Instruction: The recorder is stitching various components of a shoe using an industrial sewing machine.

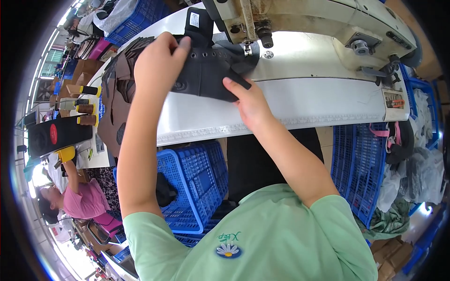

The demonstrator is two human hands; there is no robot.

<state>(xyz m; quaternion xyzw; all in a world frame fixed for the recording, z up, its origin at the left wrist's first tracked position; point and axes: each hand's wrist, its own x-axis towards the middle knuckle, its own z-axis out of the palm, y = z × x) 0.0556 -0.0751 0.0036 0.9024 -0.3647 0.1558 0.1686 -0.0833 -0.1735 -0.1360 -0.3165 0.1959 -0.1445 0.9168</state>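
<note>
Both hands, left hand (159, 63) and right hand (248, 100), pinched the soft, floppy black shoe upper (208, 70) at opposite edges under the sewing machine (300, 23).

- Your shot is bright and evenly lit overall, colours come through clean.
- The white table (300, 100) catches a lot of light and looks close to blown out near the sewing machine (304, 21).
- Strongest glare sits at the far left rim, where daylight washes the detail out.
- Your arms throw only soft shadows on the table.
- Heavy fisheye: the table edge bows, and the corners go black.
- The centre is sharp; things near the rim get smeared and squashed.
</note>
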